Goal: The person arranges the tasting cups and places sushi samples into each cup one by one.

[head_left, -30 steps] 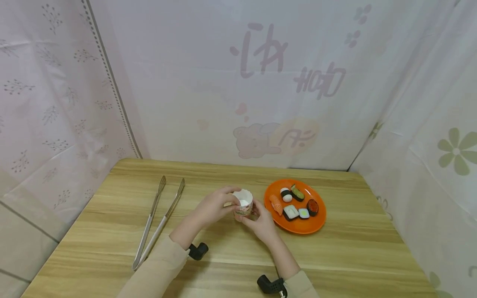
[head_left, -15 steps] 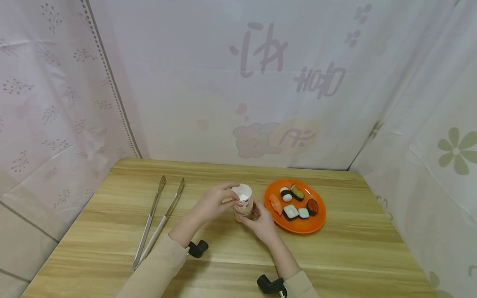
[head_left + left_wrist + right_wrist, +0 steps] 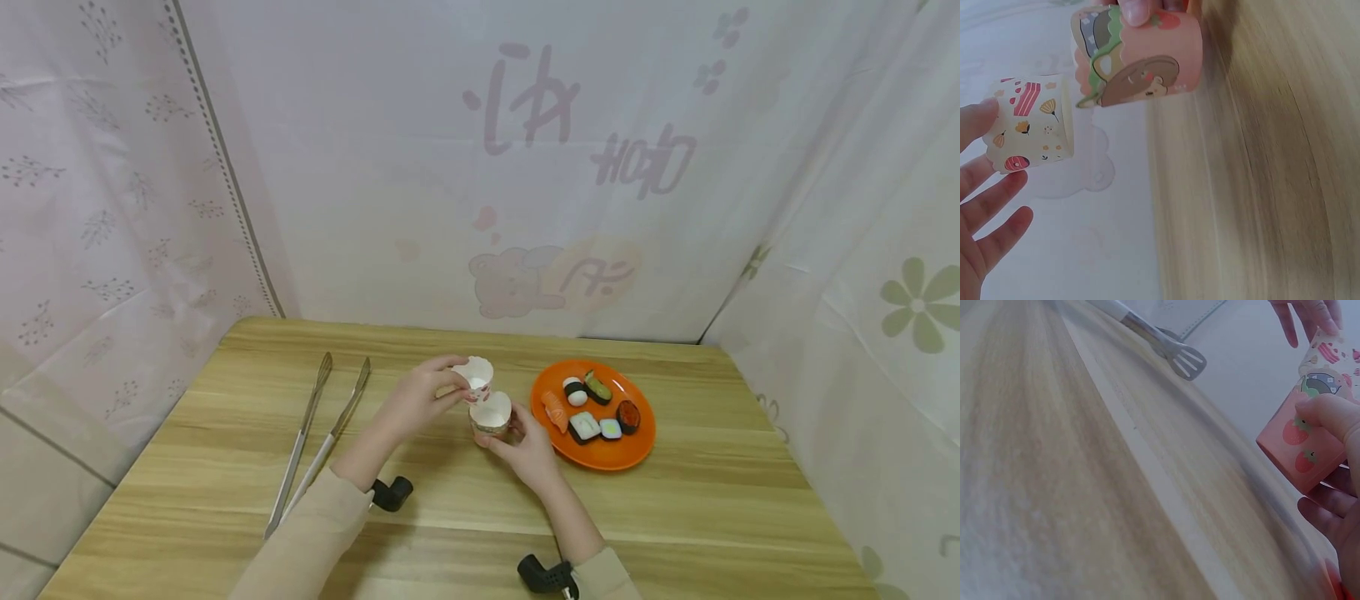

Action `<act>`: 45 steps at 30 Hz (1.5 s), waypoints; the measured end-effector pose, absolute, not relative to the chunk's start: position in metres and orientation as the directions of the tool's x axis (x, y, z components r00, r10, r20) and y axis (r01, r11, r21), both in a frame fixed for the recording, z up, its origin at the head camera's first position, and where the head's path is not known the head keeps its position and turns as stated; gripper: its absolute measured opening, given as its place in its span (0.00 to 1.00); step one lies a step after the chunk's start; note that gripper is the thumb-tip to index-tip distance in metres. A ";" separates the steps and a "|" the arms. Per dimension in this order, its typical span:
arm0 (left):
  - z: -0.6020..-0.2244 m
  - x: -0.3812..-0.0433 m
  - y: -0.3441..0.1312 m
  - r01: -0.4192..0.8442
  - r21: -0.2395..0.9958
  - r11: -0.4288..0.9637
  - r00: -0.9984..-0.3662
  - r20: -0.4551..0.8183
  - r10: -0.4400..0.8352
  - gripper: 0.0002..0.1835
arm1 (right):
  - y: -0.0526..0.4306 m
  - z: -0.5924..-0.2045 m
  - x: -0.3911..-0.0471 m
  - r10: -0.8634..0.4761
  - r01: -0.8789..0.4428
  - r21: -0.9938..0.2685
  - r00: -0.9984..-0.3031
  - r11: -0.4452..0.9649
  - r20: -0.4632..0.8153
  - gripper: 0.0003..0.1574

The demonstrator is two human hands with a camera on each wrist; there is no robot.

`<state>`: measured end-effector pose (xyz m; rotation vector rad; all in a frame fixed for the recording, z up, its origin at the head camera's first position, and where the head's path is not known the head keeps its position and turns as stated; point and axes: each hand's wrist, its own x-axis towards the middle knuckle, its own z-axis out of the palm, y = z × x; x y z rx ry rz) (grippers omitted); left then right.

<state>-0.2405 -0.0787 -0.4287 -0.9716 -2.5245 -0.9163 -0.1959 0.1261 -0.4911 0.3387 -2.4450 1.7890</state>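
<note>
Nearest us, two arms in beige sleeves (image 3: 315, 533) reach forward over the worktop (image 3: 465, 533), angled inward so that the hands meet in the middle. We see the right hand (image 3: 528, 450) curled round a pink paper cup (image 3: 1166, 69), thumb against one side, fingers against the other, the cup's mouth upward. Slightly farther off, the left hand (image 3: 423, 400) pinches a white patterned cup (image 3: 476, 375) near its rim, thumb opposite fingers, holding it just above and left of the pink one; we cannot tell whether the cups touch. Left of the left hand lie spread metal tongs (image 3: 300, 439); right of the right hand sits an orange plate (image 3: 592, 457) of sushi (image 3: 585, 427). Beyond both hands hangs a pale printed curtain (image 3: 360, 167).
</note>
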 end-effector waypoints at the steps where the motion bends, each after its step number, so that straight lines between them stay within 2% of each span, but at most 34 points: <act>1: -0.429 -0.241 -0.080 0.680 0.460 0.572 -0.732 0.469 0.494 0.04 | 0.126 -0.491 -0.195 -0.122 -0.235 -0.928 -0.971 0.288 0.207 0.40; 9: -0.432 -0.245 -0.086 0.658 0.451 0.603 -0.750 0.470 0.466 0.02 | 0.127 -0.494 -0.196 -0.115 -0.270 -0.918 -0.962 0.291 0.247 0.40; 18: -0.440 -0.254 -0.091 0.641 0.416 0.644 -0.751 0.511 0.418 0.03 | 0.133 -0.522 -0.208 -0.083 -0.262 -0.916 -0.965 0.303 0.249 0.41; 33: -0.470 -0.270 -0.100 0.601 0.395 0.695 -0.765 0.537 0.357 0.05 | 0.130 -0.524 -0.206 -0.069 -0.238 -0.929 -0.971 0.283 0.228 0.41; 45: -0.484 -0.275 -0.104 0.532 0.421 0.735 -0.817 0.482 0.315 0.05 | 0.131 -0.523 -0.206 -0.069 -0.237 -0.923 -0.971 0.302 0.227 0.41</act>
